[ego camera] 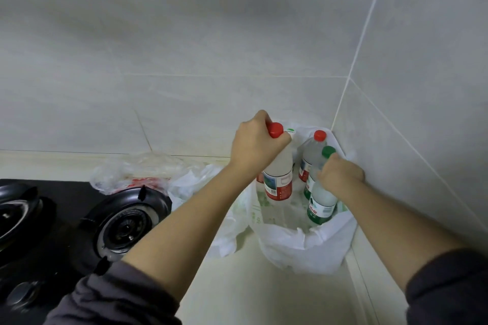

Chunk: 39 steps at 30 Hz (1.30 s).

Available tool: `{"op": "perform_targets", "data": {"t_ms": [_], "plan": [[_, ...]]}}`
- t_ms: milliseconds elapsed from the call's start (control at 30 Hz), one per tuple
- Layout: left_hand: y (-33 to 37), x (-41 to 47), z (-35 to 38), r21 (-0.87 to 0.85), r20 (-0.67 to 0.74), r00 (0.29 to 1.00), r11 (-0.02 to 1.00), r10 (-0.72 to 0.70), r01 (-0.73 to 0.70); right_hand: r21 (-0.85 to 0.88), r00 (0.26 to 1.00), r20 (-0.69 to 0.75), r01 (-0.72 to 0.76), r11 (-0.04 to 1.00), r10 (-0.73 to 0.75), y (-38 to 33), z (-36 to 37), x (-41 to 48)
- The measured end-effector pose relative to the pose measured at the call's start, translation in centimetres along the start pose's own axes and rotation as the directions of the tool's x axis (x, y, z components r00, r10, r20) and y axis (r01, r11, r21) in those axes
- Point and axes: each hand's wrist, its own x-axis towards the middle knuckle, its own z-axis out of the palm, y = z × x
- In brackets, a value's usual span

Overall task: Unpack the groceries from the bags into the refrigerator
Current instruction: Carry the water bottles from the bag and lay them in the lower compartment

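Bag [303, 248] sits in table [264, 287] corner; left hand [253, 145] fingers wrap red-cap bottle [280, 179] neck, right hand [340, 174] fingers wrap green-cap bottle [320, 206].

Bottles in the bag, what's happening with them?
A person has both hands on bottles in the white plastic bag in the counter corner. The left hand grips a red-capped bottle near its neck, the right hand grips the green-capped bottle. A second red-capped bottle stands in the bag, untouched. A gas stove sits to the left.
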Motion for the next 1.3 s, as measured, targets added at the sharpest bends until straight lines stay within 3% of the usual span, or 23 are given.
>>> {"op": "perform_targets", "data": {"t_ms": [167, 300, 533, 700, 933, 1300], "plan": [[0.7, -3.1, -5.7, -0.072, -0.078, 0.997, 0.997, -0.026, 0.020, 0.137, 0.973, -0.196, 0.148, 0.979, -0.120, -1.2, -3.2, -3.1], [1.3, -5.2, -10.5, -0.080, -0.170, 0.983, 0.995, -0.066, 0.053, 0.206, 0.904, -0.374, 0.296, 0.933, -0.205, -4.3, -9.7, -7.3], [1.6, -10.7, -17.9, -0.015, -0.289, 0.955, 0.998, -0.070, 0.069, 0.400, 0.775, -0.559, 0.562, 0.724, -0.293, -9.4, -14.1, -15.7], [-0.6, -15.6, -21.0, 0.038, -0.292, 0.947, 0.988, -0.134, 0.152, 0.433, 0.736, -0.544, 0.658, 0.616, -0.403, -12.9, -12.2, -21.3], [-5.8, -22.8, -22.6, 0.103, -0.301, 0.929, 0.961, -0.217, 0.258, 0.465, 0.728, -0.414, 0.686, 0.560, -0.547, -15.5, -6.0, -27.0], [-14.1, -32.7, -20.7, 0.136, -0.318, 0.863, 0.882, -0.393, 0.451, 0.475, 0.790, -0.233, 0.602, 0.642, -0.567, -15.0, 3.9, -32.3]]}}
